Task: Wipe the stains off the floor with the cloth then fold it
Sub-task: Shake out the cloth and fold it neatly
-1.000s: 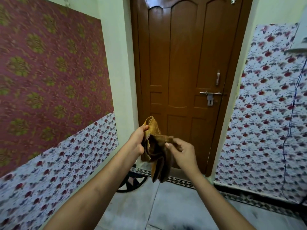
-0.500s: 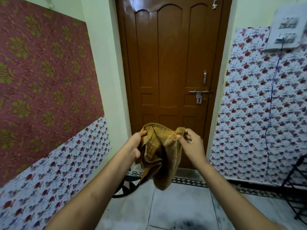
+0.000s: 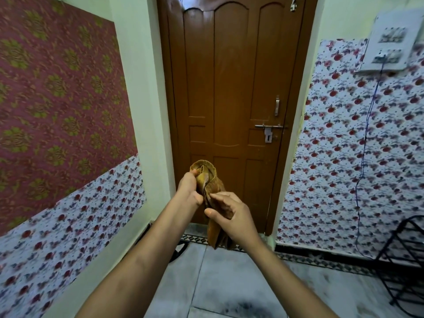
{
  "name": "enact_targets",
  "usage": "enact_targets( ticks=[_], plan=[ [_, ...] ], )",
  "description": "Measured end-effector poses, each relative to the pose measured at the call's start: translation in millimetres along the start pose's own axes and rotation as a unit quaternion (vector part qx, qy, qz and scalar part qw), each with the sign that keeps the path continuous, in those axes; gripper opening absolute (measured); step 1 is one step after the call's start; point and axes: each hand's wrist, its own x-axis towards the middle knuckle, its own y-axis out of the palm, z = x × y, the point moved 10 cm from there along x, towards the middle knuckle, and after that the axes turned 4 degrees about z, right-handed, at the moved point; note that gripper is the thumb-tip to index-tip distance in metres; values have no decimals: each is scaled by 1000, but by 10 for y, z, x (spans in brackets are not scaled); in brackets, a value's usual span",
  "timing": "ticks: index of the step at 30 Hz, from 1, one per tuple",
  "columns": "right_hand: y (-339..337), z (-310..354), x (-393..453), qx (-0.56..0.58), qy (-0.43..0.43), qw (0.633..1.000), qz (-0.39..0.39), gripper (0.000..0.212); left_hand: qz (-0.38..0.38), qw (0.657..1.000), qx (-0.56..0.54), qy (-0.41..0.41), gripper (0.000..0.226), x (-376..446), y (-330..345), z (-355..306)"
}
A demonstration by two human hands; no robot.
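Observation:
A brown-yellow cloth (image 3: pixel 207 177) hangs bunched in the air in front of the door, held by both hands. My left hand (image 3: pixel 189 189) grips its upper part, thumb up near the top fold. My right hand (image 3: pixel 231 216) holds the cloth lower down, fingers curled round it, and the cloth's tail hangs below this hand. The grey tiled floor (image 3: pixel 206 276) lies below, with a dark smudged stain (image 3: pixel 238 307) near the bottom edge of the view.
A shut brown wooden door (image 3: pixel 229 99) with a latch stands straight ahead. Patterned walls close in on the left and right. A black wire rack (image 3: pixel 403 260) stands at the right. A blue cord (image 3: pixel 364 157) hangs from a wall switchboard (image 3: pixel 387 49).
The cloth has been gathered from a spread bundle into a narrower bunch. My right hand slid lower and nearer my left hand. The view has shifted so the rack and switchboard show more.

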Motion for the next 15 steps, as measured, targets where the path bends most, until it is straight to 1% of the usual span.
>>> enact_targets(
  ticks=[4,8,10,11,13,15],
  plan=[
    [-198,-17,-10,9,-10,999,-42,27,14,1000,-14,1,41,14,134,57],
    [-288,-3,-4,-32,-26,997,-70,16,16,1000,-22,1,39,-25,164,92],
    [-305,-23,11,-39,-13,996,-79,11,29,1000,-4,-2,38,-52,163,106],
    [-322,-51,18,-30,1,996,-82,8,41,999,25,-7,39,-46,151,119],
    [-395,-132,33,11,35,995,-90,7,57,991,116,-21,39,-72,95,137],
    [-488,-212,48,56,59,992,-95,10,36,975,217,-25,39,-105,-67,107]
  ],
)
